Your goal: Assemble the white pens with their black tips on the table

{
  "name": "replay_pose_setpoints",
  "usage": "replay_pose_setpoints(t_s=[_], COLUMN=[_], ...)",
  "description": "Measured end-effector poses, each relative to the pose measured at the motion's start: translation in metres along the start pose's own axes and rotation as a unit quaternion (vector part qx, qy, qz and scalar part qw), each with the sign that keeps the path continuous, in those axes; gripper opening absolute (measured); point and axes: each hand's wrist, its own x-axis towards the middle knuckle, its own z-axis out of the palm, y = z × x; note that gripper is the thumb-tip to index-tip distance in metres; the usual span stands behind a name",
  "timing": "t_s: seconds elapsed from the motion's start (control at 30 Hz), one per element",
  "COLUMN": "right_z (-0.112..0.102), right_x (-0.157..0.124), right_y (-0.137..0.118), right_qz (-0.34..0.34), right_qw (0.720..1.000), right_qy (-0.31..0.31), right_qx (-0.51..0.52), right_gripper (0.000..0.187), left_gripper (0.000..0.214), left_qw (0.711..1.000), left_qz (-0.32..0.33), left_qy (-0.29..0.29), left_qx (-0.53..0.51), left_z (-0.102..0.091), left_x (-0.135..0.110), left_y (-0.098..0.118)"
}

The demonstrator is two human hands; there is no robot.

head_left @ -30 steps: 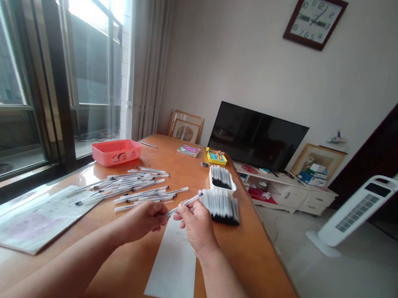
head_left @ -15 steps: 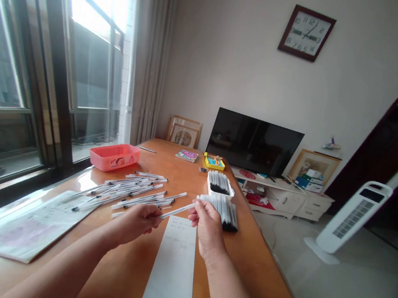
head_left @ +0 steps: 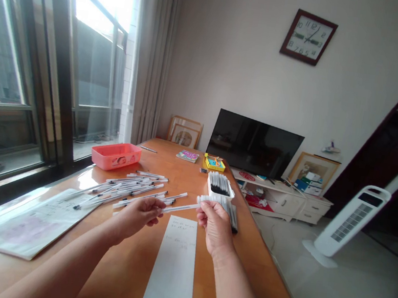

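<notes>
My left hand (head_left: 140,214) and my right hand (head_left: 214,221) hold one white pen (head_left: 179,207) between them, level above the wooden table (head_left: 122,276). Each hand pinches one end of it. Under the hands lies a long white paper strip (head_left: 172,271) with faint writing. To the left, several loose white pens (head_left: 128,189) are scattered on the table. Behind my right hand is a neat stack of pens (head_left: 229,208), and past it a white tray (head_left: 220,185) filled with more pens.
A pink plastic tub (head_left: 115,155) stands near the window. A printed sheet (head_left: 36,225) lies at the table's left edge. Small books and a yellow box (head_left: 214,162) are at the far end. A television, a low cabinet and a white tower fan (head_left: 350,219) stand beyond the table's right edge.
The hands have drawn apart along the pen, which has turned from tilted to nearly level. The camera has shifted slightly.
</notes>
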Motion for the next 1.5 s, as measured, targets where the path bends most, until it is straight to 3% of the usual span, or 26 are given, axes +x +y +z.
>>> replay_pose_setpoints(t_s=[0.13,0.3,0.37,0.47,0.6,0.8,0.97,1.17,1.5], right_z=[-0.004,-0.02,-0.027,-0.035,-0.038,-0.037,-0.039,-0.04,-0.042], right_x=[0.004,0.013,0.016,0.019,0.019,0.018,0.017,0.018,0.02], right_y=[0.0,-0.006,-0.008,-0.009,-0.004,0.009,0.014,0.013,0.014], right_qz=[-0.021,-0.11,-0.155,-0.201,-0.195,-0.148,-0.136,-0.101,-0.096], right_qw=[1.0,0.98,0.956,0.895,0.827,0.781,0.743,0.724,0.728], right_qy=[0.021,0.129,0.163,0.192,0.188,0.133,0.127,0.122,0.1], right_qx=[0.001,-0.102,-0.189,-0.348,-0.494,-0.592,-0.643,-0.672,-0.671], right_gripper=[0.028,0.026,0.024,0.016,0.009,0.008,0.003,0.007,0.011], left_gripper=[0.051,0.049,0.048,0.048,0.052,0.053,0.057,0.059,0.055], left_qw=[0.999,0.995,0.994,0.992,0.989,0.987,0.982,0.976,0.968], left_qz=[0.01,0.013,0.009,0.007,0.023,0.046,0.043,0.027,0.047], left_qy=[0.039,0.081,0.089,0.102,0.124,0.143,0.179,0.216,0.248], left_qx=[0.011,0.062,0.068,0.07,0.075,0.049,0.029,0.009,-0.008], left_z=[0.0,-0.001,-0.003,-0.009,-0.021,-0.034,-0.044,-0.051,-0.063], left_x=[0.001,-0.001,-0.002,0.002,0.011,0.015,0.013,0.013,0.016], left_y=[0.001,0.007,0.009,0.003,-0.012,-0.018,-0.015,-0.011,-0.021])
